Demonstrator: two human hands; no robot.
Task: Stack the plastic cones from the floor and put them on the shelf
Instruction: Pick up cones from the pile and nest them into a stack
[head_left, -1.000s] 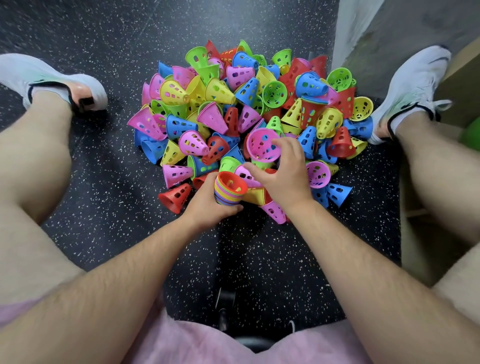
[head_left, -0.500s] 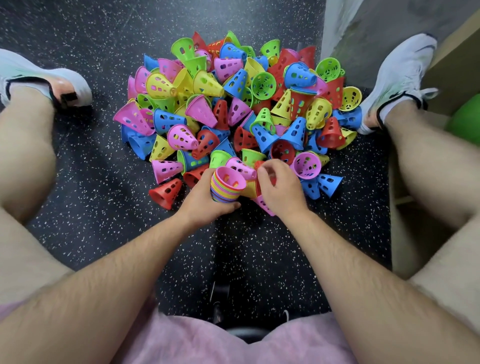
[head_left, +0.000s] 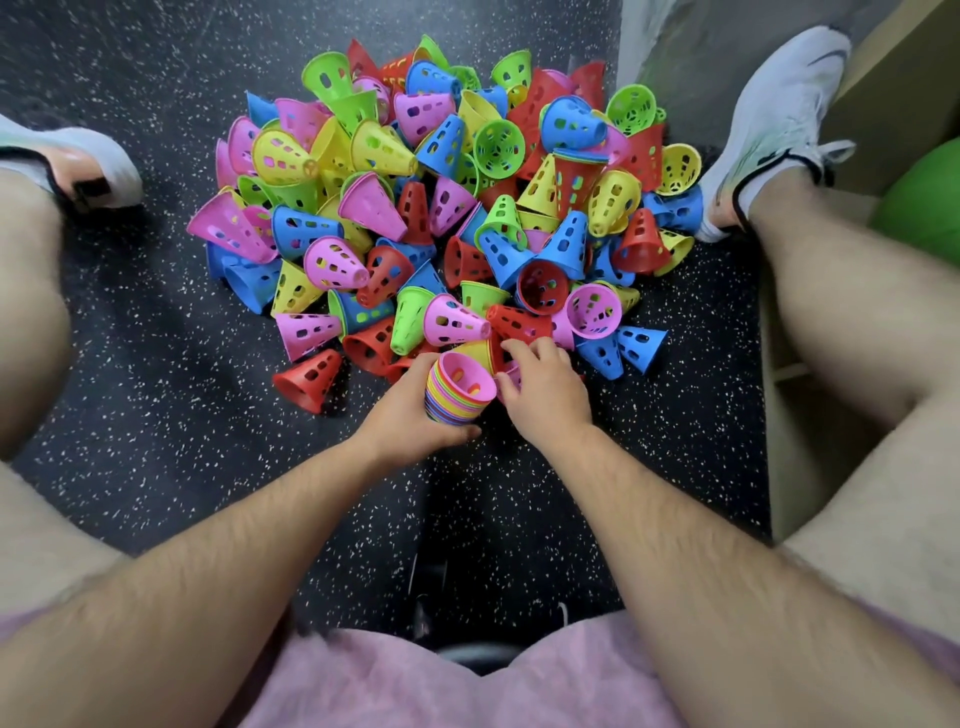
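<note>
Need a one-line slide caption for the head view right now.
Left hand holds a nested cone stack, pink on top, while the right hand reaches into the loose cones on the speckled floor.

- The stack (head_left: 457, 392) shows only its pink top cone and coloured rims; the left hand (head_left: 410, 415) hides its lower end, so the count cannot be told.
- The right hand (head_left: 545, 392) covers a pink cone (head_left: 511, 375) at its 9 o'clock; only a sliver shows.
- Many cones deep in the pile (head_left: 447, 208) lie buried under others.
- The left shoe (head_left: 72, 166) is cut off by the 9 o'clock edge.
- A green ball (head_left: 924, 202) is cut by the 3 o'clock edge.
</note>
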